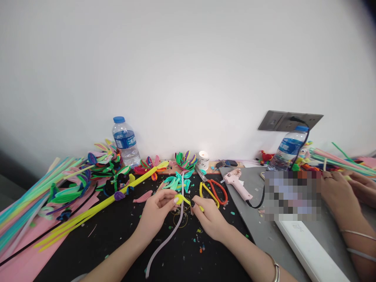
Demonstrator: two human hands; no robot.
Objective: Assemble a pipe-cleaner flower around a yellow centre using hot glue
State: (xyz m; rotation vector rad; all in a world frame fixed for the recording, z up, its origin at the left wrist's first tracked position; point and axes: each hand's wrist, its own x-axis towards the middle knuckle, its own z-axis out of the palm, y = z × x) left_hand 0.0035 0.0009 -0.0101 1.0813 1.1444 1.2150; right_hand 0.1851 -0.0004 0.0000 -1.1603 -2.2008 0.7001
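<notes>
A yellow pipe cleaner (184, 199) is stretched between my two hands, curled near the left fingers. My left hand (158, 209) pinches its curled end between thumb and fingers. Closed around its other end is my right hand (210, 215), where a bit of yellow shows by the thumb. A pale lilac pipe cleaner (172, 234) runs down the black mat between the hands, passing close to the yellow one; I cannot tell if they touch. Just beyond lie mint-green looped petals (175, 182) and scissors (213, 192) with yellow and orange handles.
Pipe-cleaner bundles (29, 207) and finished flowers lie left, near a water bottle (125, 143). A paper cup (203, 160) stands by the wall. To the right are a pink glue gun (238, 186) with its cord, another bottle (289, 150), a white box (311, 250) and another person's hands (340, 192).
</notes>
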